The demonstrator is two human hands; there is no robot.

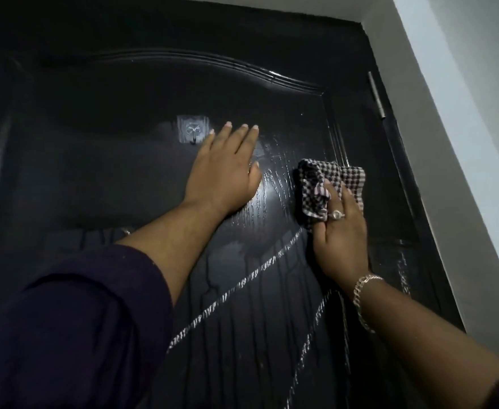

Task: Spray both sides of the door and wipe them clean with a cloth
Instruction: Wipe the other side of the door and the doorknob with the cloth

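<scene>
The soft, limp checked cloth, bunched under the right hand whose grip pinches it, wipes the wet, slippery, rigid black panelled door; right of the flat, open left hand.

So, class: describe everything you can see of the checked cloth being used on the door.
The checked cloth is a small woven rag in a dark-and-pale check, bunched and folded rather than spread flat. It lies pressed against the glossy black door, right of centre near the raised panel moulding. The right hand holds it there, fingers over its lower part, with a fold tucked over one finger. The left hand rests apart from it.
</scene>
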